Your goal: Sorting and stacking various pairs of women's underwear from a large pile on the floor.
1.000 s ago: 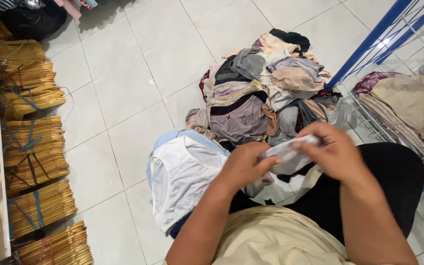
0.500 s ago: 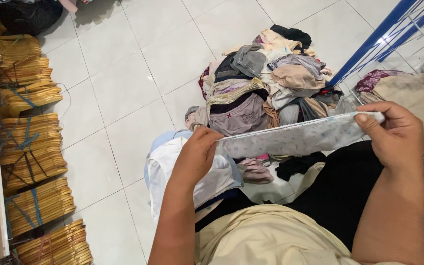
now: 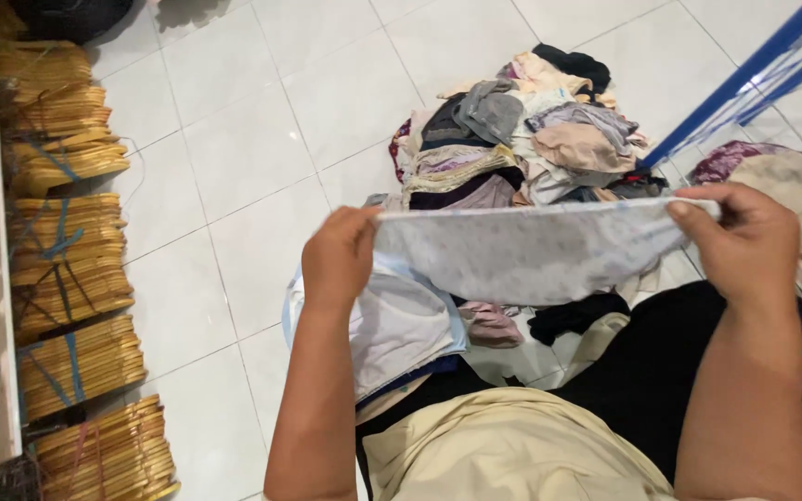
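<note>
White tiled floor (image 3: pixel 234 167) under me, bundles of wooden hangers (image 3: pixel 67 278) stacked along the left, a heap of mixed garments (image 3: pixel 522 139) ahead by the blue rack (image 3: pixel 744 83). I hold a pale printed undergarment (image 3: pixel 522 250) stretched flat above my lap, so its shape shows. My left hand (image 3: pixel 338 260) pinches one end shut, my right hand (image 3: pixel 744 243) clamps the other, keeping the waistband taut.

The scene is evenly and brightly lit from above, and soft glare is thrown back by the glossy white tiled floor (image 3: pixel 234 186). Shadows are kept faint and short. Slight motion blur is seen on the stretched pale speckled cloth (image 3: pixel 522 255), and detail is softened toward the edges.
</note>
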